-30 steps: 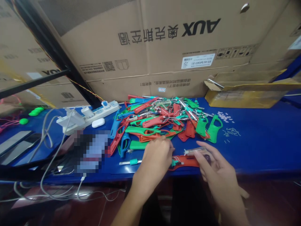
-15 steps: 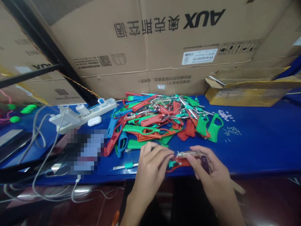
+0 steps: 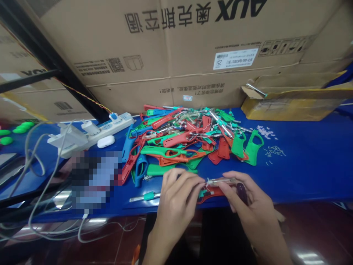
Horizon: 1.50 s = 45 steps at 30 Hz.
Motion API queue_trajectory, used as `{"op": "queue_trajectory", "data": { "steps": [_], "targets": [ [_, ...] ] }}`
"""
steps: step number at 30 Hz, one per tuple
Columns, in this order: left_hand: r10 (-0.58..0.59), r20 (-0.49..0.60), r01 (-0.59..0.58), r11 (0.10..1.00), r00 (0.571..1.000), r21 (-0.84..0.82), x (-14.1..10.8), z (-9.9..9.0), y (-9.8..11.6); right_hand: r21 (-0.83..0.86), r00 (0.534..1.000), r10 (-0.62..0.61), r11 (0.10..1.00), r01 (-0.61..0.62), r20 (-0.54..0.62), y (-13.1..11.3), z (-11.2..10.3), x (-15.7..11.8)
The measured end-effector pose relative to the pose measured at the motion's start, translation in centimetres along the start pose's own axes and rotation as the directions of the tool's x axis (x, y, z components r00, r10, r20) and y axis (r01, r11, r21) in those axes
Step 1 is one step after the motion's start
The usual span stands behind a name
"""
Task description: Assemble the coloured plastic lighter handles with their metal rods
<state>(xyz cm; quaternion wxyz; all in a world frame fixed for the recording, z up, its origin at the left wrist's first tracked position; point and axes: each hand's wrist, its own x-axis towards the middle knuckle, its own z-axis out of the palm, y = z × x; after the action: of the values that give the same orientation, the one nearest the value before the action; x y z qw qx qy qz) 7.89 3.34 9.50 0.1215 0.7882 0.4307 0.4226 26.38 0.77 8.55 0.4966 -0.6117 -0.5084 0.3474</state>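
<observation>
My right hand [image 3: 252,206] is closed on a clear lighter tank [image 3: 222,181], and a dark-handled tool [image 3: 242,193] also sits in that hand. My left hand [image 3: 178,200] pinches at the tank's white tip; what is between its fingertips is too small to make out. Below the hands lies a red casing [image 3: 217,191] with a teal part and thin wires, partly hidden by the fingers. A metal tube with a teal collar [image 3: 149,196] lies left of my left hand. Behind the hands is a heap of red, green and blue lighter casings [image 3: 179,139].
An open cardboard box [image 3: 284,106] stands at the back right. Small pink pieces [image 3: 265,132] and thin pins [image 3: 275,150] lie right of the heap. On the left are a power strip [image 3: 110,127], a white earbud case [image 3: 106,141], cables and a blurred-out device [image 3: 96,180].
The view has shifted slightly. Both hands keep almost the same pose, with the left fingertips still at the tank's tip.
</observation>
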Motion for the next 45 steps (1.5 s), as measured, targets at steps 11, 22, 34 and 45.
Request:
{"op": "queue_trajectory", "data": {
  "steps": [11,22,34,45],
  "targets": [
    [-0.006,0.031,0.005,1.0,1.0,0.01,-0.13,0.02,0.08,-0.058,1.0,0.019,0.998,-0.02,-0.016,-0.53,0.13,0.05],
    [-0.003,0.033,0.003,1.0,0.999,0.014,-0.12,0.07,-0.01,-0.054,0.999,0.028,0.998,-0.029,-0.018,-0.56,0.11,0.08],
    [-0.062,0.046,0.063,0.998,0.997,-0.015,0.24,-0.01,-0.22,-0.045,0.997,0.015,0.999,-0.012,0.078,-0.71,-0.2,0.1],
    [-0.076,0.041,0.076,0.997,0.996,-0.007,0.4,-0.04,-0.28,-0.059,1.0,0.004,0.998,-0.005,-0.012,-0.12,-0.06,0.11]
  ]
}}
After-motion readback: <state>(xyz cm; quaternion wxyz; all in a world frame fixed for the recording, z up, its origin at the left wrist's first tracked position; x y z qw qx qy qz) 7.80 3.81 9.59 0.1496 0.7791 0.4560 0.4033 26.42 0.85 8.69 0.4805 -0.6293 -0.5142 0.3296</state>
